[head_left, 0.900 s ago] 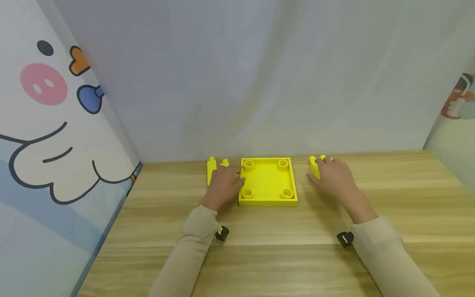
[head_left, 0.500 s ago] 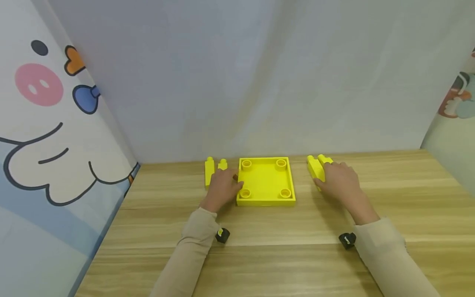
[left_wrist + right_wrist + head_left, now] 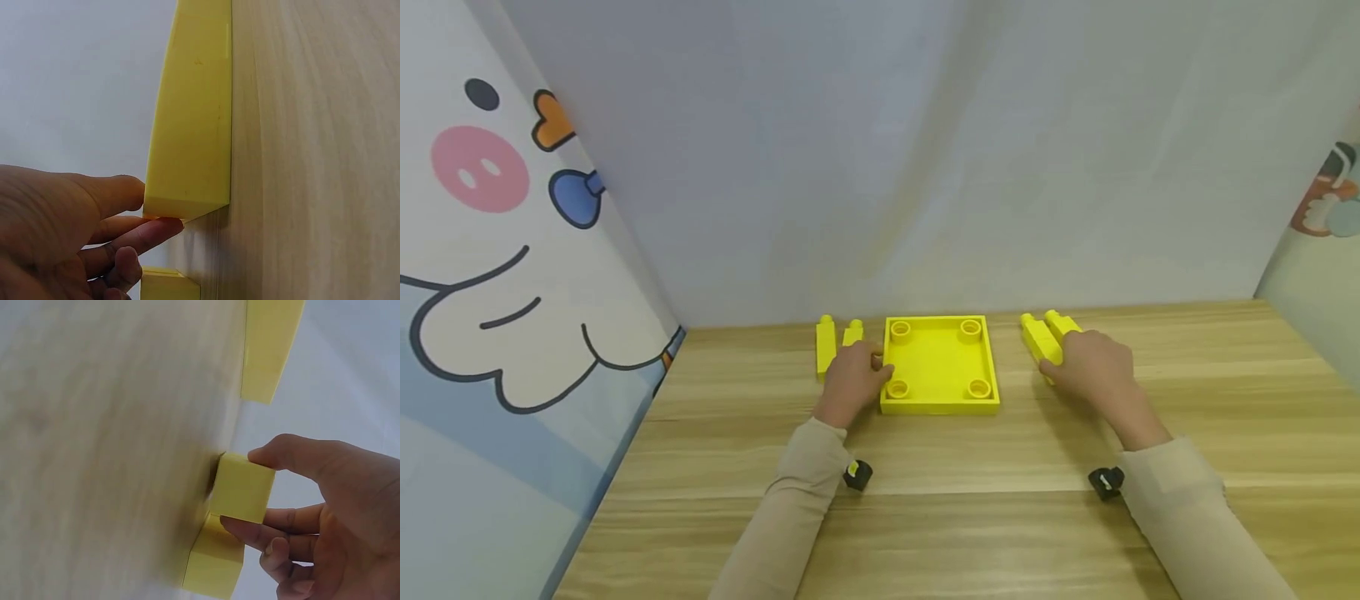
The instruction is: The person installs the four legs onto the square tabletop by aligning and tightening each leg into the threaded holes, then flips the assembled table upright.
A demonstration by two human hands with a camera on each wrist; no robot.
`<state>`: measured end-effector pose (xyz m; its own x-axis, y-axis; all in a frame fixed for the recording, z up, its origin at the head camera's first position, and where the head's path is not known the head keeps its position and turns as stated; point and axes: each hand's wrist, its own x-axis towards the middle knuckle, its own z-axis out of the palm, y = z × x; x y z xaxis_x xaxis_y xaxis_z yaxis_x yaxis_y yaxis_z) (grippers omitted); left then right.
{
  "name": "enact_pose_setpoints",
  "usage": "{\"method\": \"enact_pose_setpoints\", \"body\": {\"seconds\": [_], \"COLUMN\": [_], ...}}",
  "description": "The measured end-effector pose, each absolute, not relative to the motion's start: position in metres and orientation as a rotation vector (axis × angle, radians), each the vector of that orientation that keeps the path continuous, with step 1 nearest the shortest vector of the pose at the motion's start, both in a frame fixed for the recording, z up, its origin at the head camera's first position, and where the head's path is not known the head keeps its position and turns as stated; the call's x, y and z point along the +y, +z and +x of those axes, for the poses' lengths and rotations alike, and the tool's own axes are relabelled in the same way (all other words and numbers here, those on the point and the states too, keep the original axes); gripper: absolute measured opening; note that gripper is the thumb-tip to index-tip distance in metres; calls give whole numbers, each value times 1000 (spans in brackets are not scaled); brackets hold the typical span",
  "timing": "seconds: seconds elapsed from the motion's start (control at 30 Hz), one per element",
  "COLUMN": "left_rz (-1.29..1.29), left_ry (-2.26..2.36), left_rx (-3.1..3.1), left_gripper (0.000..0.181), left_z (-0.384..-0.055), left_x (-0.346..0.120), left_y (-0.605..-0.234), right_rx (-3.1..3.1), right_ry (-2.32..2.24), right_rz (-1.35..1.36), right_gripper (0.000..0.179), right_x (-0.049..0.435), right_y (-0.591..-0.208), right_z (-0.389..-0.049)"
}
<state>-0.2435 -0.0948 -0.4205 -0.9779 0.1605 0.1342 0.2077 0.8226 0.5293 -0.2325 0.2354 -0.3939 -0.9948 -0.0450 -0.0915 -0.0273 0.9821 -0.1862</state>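
Note:
A yellow square tray [image 3: 940,362] with a round socket in each corner lies on the table. My left hand [image 3: 852,379] pinches its left wall, thumb at the rim and fingers on the outer side; the left wrist view shows the tray's side face [image 3: 190,119] up close. To the right, my right hand [image 3: 1097,367] pinches the near end of a yellow post [image 3: 1039,337] between thumb and fingers. That post's square end [image 3: 242,489] faces the right wrist view. A second post [image 3: 1062,323] lies alongside, partly hidden by the hand.
Left of the tray lie two more yellow posts, the outer post [image 3: 825,346] and the inner post [image 3: 852,333], the latter partly behind my left hand. A pale curtain [image 3: 925,167] hangs behind the wooden table [image 3: 970,533], and a cartoon-printed panel [image 3: 497,275] stands at the left.
My right hand has drawn back from over the two posts to the near end of the left one and pinches it. The left fingers have closed in on the tray's left wall.

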Motion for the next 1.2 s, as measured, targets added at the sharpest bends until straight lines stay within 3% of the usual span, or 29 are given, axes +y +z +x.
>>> {"method": "enact_pose_setpoints", "body": {"seconds": [0.53,0.87,1.2], "left_rz": [-264,-284,-247], "left_ry": [-866,-836,-833], "left_rx": [-2928,-2921,-2974], "left_gripper": [34,31,32], "left_z": [-238,-236,-229], "left_x": [-92,-92,-91], "left_y": [-421,-420,-414], "right_rx": [3175,3228,3227], "right_ry": [-356,-480,-574], "right_rz": [-111,-169,-213], "right_gripper": [37,49,49], "right_x": [240,233,227], "right_y": [-382,-368,-358], "right_z": [-240,-248,-258]}}
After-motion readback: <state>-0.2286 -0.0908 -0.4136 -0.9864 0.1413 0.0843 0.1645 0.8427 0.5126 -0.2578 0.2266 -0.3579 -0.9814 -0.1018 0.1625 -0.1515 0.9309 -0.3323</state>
